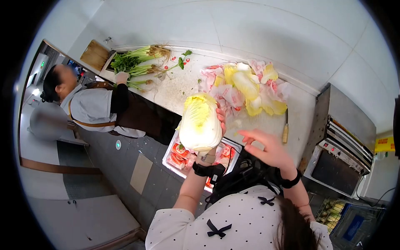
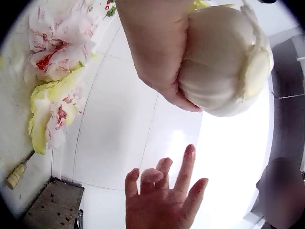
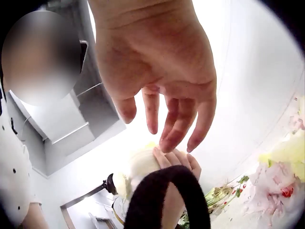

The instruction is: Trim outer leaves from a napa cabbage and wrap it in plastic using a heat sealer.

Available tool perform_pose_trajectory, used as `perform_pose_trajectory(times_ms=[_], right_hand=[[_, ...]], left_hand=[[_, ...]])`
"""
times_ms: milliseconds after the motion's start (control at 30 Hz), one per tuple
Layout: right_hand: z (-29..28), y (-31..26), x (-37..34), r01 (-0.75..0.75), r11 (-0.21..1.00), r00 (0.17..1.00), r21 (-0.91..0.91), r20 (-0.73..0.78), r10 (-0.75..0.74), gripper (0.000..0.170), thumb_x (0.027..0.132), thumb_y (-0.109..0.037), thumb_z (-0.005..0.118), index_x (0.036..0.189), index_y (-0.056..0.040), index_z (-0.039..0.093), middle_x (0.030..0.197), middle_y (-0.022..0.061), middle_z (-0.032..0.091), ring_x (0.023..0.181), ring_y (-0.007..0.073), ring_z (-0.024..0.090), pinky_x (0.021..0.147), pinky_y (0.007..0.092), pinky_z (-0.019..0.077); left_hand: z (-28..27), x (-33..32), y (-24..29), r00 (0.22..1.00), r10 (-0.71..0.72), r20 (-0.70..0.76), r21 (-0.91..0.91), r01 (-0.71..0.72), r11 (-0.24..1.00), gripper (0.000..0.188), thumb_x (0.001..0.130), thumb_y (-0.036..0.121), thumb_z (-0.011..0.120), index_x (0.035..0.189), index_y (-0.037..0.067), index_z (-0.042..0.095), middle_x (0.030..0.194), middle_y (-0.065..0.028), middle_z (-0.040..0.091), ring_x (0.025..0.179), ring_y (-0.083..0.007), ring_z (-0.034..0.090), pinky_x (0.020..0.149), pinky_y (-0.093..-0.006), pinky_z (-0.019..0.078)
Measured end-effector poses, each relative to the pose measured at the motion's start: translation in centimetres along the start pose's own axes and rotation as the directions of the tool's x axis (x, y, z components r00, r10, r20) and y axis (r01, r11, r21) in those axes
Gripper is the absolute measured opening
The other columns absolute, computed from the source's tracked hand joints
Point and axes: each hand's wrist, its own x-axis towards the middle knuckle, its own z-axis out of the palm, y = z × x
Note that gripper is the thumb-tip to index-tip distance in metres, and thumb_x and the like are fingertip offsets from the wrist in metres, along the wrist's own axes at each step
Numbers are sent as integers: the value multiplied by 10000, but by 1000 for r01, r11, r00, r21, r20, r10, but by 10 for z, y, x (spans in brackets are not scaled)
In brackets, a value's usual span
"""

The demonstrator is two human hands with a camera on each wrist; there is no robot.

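A napa cabbage [image 1: 201, 125], pale with a yellow leafy top, is held up over the counter's front edge. My left hand [image 1: 220, 118] grips it from the side and beneath, its cut base tilted toward me. The left wrist view shows the thumb side of that left hand [image 2: 157, 50] pressed along the cabbage [image 2: 221, 64]. Off to the right, my right hand [image 1: 268, 150] is apart from the cabbage, holding nothing. In the right wrist view, the fingers of this right hand [image 3: 157, 62] are spread and loosely bent.
Loose yellow cabbage leaves [image 1: 246, 83] and crumpled printed wrapping [image 1: 225, 93] lie on the counter [image 1: 175, 89]. A wooden-handled knife [image 1: 285, 131] is at their right. Below the cabbage sits a white crate [image 1: 171, 164] of red-and-white packages. Another person [image 1: 89, 104] handles leafy green stalks [image 1: 133, 60] at left.
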Motion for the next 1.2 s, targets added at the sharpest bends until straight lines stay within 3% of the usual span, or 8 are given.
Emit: perform_pose_trajectory(times_ms=[67,100,233,333,433,867,1067,1200], right_hand=[[4,-23,6,-47,992,996,-119,75,56,427,785,-95,592,1205,-84,515,826,56,577,705,163,557,691,258,434],[8,-23,10,70,963,994,-260,94,-47,511,770,-161,622,1256,-118,470,818,66,580,699,205,565,649,289,433],[32,-20,37,188,887,980,-421,139,-142,653,773,-291,628,1343,-164,336,791,114,578,691,279,567,621,362,440],[51,-7,62,55,921,991,-386,132,-4,676,794,-284,611,1366,-155,273,741,132,573,655,281,567,602,363,440],[68,26,79,-77,978,980,-196,168,111,693,806,-285,600,1374,-145,231,695,138,565,619,279,566,573,356,436],[99,51,98,-68,916,945,-395,268,186,626,817,-270,594,1342,-129,284,652,127,555,592,269,570,547,357,434],[104,47,95,99,889,979,-447,204,-6,591,805,-240,607,1314,-116,332,681,143,566,608,297,571,552,371,440],[103,55,90,8,927,991,-375,128,43,504,787,-200,625,1237,-91,427,941,167,568,814,304,578,689,352,467]], left_hand=[[4,4,-3,999,-16,46,36,14,999,600,823,335,551,1326,102,323,1200,-100,445,1119,-259,428,977,-443,303],[5,5,-3,997,-25,68,54,21,998,587,837,314,542,1337,114,308,1203,-88,447,1125,-245,423,972,-424,309],[6,3,2,990,144,-15,155,-140,978,502,867,309,493,1293,78,361,1163,-106,494,1067,-246,490,929,-419,386],[-11,-10,9,955,282,-87,372,-231,899,504,866,314,490,1293,77,363,1168,-107,493,1070,-248,489,931,-419,385],[-31,-21,21,918,377,-127,564,-246,788,506,866,320,487,1292,76,364,1172,-108,492,1072,-249,488,933,-419,384],[-46,-45,50,802,589,-102,681,-375,629,517,864,345,473,1290,72,370,1189,-114,488,1084,-256,486,942,-418,380],[-38,-48,59,754,654,-66,712,-423,560,522,863,357,466,1289,71,373,1197,-117,486,1090,-259,484,947,-418,378],[-36,-54,63,714,698,-48,724,-456,517,526,862,365,462,1289,69,375,1203,-118,484,1094,-261,483,950,-418,377]])
